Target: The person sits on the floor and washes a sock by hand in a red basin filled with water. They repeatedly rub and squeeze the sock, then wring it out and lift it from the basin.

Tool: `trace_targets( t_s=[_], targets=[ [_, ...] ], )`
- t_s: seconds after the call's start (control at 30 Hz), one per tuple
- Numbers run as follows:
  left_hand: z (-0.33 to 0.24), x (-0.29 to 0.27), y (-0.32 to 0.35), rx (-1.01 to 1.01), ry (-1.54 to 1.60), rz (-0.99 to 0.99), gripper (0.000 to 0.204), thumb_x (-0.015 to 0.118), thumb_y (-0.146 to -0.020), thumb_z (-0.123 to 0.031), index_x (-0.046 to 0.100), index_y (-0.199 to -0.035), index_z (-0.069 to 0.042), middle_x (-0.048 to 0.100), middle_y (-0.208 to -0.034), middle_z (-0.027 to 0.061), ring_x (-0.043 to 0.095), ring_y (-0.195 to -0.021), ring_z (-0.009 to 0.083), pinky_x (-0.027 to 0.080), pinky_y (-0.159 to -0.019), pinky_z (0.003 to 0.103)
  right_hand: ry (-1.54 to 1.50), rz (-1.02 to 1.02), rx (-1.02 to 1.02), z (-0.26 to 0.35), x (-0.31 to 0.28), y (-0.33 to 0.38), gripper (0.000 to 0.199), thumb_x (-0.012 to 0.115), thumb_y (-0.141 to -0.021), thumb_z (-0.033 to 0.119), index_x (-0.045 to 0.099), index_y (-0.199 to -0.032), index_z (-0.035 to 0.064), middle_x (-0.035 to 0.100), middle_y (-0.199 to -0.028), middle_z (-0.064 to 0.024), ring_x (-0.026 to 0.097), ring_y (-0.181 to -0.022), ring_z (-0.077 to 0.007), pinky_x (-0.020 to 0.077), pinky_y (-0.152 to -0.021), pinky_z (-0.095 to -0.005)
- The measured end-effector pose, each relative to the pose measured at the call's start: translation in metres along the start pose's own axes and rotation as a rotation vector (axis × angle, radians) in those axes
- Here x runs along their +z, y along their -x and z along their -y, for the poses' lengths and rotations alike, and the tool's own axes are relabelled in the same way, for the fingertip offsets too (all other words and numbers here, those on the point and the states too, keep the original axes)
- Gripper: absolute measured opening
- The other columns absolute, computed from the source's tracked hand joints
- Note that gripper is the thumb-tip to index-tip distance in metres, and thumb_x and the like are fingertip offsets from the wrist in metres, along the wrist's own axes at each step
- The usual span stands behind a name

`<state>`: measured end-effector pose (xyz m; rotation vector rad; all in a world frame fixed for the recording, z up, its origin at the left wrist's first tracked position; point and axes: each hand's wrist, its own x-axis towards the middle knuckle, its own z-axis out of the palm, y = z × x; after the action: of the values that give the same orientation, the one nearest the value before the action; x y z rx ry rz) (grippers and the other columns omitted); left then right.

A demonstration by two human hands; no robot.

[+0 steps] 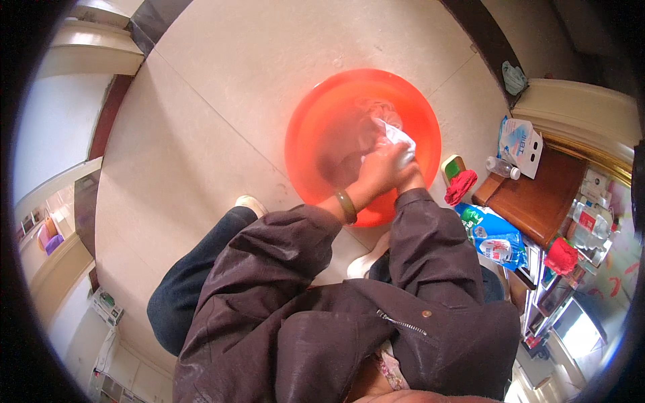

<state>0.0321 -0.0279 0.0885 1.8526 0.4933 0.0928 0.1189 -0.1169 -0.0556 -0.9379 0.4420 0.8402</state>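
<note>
While you bend over the big orange basin (316,134) on the pale floor (222,87), both of your hands sit inside it, close together. Your left hand (376,171) and your right hand (408,176) are pressed side by side, touching, and both are curled tight around a white cloth (393,138). The cloth sticks up and away from your fingers, and its lower part is hidden under your hands, so you cannot see how big it is. You can see something dark and blurry in the basin under the cloth, but it is hard to tell what it is. A greenish bangle (347,205) goes around your left wrist. Your dark brown jacket sleeves (430,235) cover both arms and hide the near edge of the basin.

Off to your right, a red rag (461,186) lies on the floor just beside the basin, next to a small green and cream thing you cannot make out. A blue bag (494,235) lies near it. A clear bottle (502,167) and a white box (523,144) rest on a brown wooden top (544,201). The far right side is squashed and blurry.
</note>
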Motion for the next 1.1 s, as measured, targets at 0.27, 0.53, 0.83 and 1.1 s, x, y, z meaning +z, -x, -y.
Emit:
trace_targets(
  t_s=[0.27,0.53,0.83,1.1],
  targets=[
    [0.0,-0.009,-0.006,-0.222,-0.042,-0.189,0.029,0.061,-0.079,-0.025,0.063,-0.103,-0.01,0.064,-0.085,0.0227,0.063,-0.081,0.0393,0.05,-0.07,0.046,0.119,-0.078,-0.087,-0.004,0.053,0.048,0.027,0.053,-0.091,0.025,0.058,-0.111,0.0072,0.063,-0.1,-0.0053,0.061,-0.088,-0.018,0.0501,-0.08,-0.0301],
    [0.023,-0.021,0.001,-0.374,0.277,-0.161,0.043,0.058,-0.075,-0.015,0.05,-0.113,0.001,0.062,-0.104,0.0228,0.061,-0.099,0.0314,0.048,-0.085,0.039,-0.022,-0.255,-0.399,0.006,0.061,0.053,0.016,0.058,-0.086,0.016,0.058,-0.098,0.0049,0.061,-0.088,-0.0055,0.063,-0.079,-0.0201,0.0529,-0.069,-0.033],
    [0.068,-0.041,-0.021,-0.025,-0.462,0.211,0.072,0.071,-0.066,-0.033,0.048,-0.126,-0.001,0.058,-0.115,0.0231,0.057,-0.108,0.0348,0.043,-0.095,0.042,0.112,-0.175,0.218,-0.007,0.019,0.033,0.042,0.068,-0.078,0.047,0.059,-0.106,0.0166,0.06,-0.098,-0.0013,0.057,-0.09,-0.0175,0.0472,-0.078,-0.0338],
    [0.097,-0.017,-0.023,-0.336,0.444,-0.071,0.043,0.064,-0.071,-0.009,0.056,-0.113,-0.004,0.063,-0.105,0.0179,0.061,-0.101,0.029,0.048,-0.085,0.04,-0.115,-0.02,0.334,0.004,0.003,0.015,0.068,0.065,-0.077,0.054,0.047,-0.126,0.012,0.053,-0.119,-0.0106,0.052,-0.106,-0.0253,0.0465,-0.087,-0.0415]
  ],
)
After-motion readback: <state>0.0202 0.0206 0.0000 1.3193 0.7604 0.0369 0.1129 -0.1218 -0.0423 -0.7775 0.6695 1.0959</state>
